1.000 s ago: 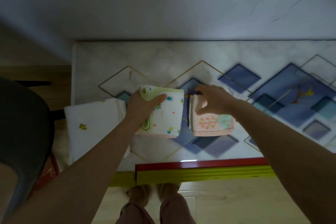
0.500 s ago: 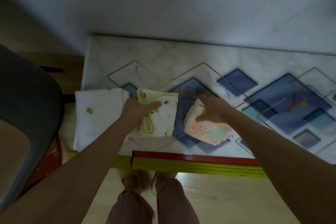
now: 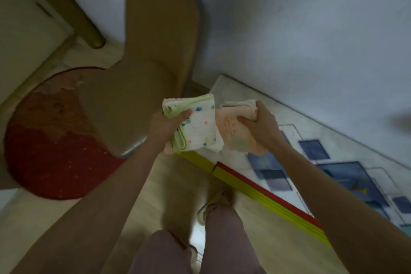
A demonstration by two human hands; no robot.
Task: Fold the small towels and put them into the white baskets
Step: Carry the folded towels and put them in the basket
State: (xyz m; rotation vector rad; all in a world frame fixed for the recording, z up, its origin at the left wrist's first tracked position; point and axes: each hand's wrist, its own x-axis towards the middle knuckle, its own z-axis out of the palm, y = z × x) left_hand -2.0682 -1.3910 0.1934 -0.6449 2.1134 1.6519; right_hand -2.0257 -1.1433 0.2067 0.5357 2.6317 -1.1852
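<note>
The folded white towel with green trim and coloured specks is off the table, pinched at its top corner by the left hand; just beside it, overlapping its edge, the folded pale pink printed towel hangs from the right hand, whose fingers curl round its upper fold; both are above the floor near the marble-patterned tabletop with blue diamonds; no white basket is in view. Held by one edge, either bundle could sag open and lose its folds in carrying; the brown padded chair stands close.

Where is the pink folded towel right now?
In the head view, the pink towel is gripped by the right hand, off the table, beside the green-edged towel.
</note>
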